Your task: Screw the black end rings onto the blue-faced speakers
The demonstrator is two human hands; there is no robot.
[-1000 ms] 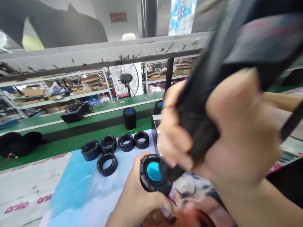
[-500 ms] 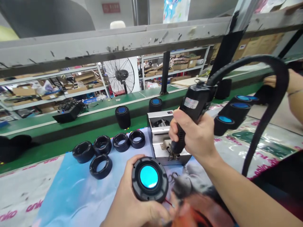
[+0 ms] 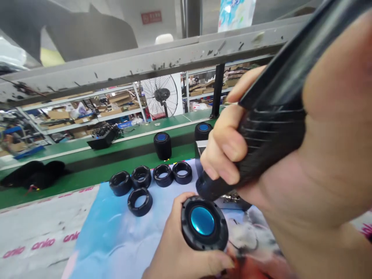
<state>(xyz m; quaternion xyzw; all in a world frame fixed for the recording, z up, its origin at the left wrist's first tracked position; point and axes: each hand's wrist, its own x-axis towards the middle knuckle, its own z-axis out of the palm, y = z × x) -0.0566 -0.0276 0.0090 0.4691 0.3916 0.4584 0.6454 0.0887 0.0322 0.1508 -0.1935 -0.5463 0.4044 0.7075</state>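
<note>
My left hand (image 3: 181, 246) is wrapped round a round black speaker (image 3: 216, 236) with a shiny blue centre, its face tilted up towards me. In my right hand (image 3: 316, 174) is a black electric screwdriver (image 3: 270, 135), gripped round its ribbed body. Its nose points down at the speaker's upper rim; whether the bit touches a screw there cannot be seen. Behind my right hand, a silver screw-feeder box (image 3: 232, 200) is mostly hidden. Several black rings (image 3: 162, 175) lie on the blue printed mat (image 3: 113, 236) left of the speaker.
Two black cylindrical speakers with blue tops, one nearer (image 3: 162, 147) and one farther right (image 3: 202, 132), stand on the green bench (image 3: 133, 155). A black box of cables (image 3: 105, 138) and a black heap (image 3: 35, 173) are at left. A grey beam (image 3: 162, 58) crosses above.
My right hand has brought the screwdriver from the screw feeder towards me, over the speaker's rim. The speaker stays in my left hand. The view has turned slightly left.
</note>
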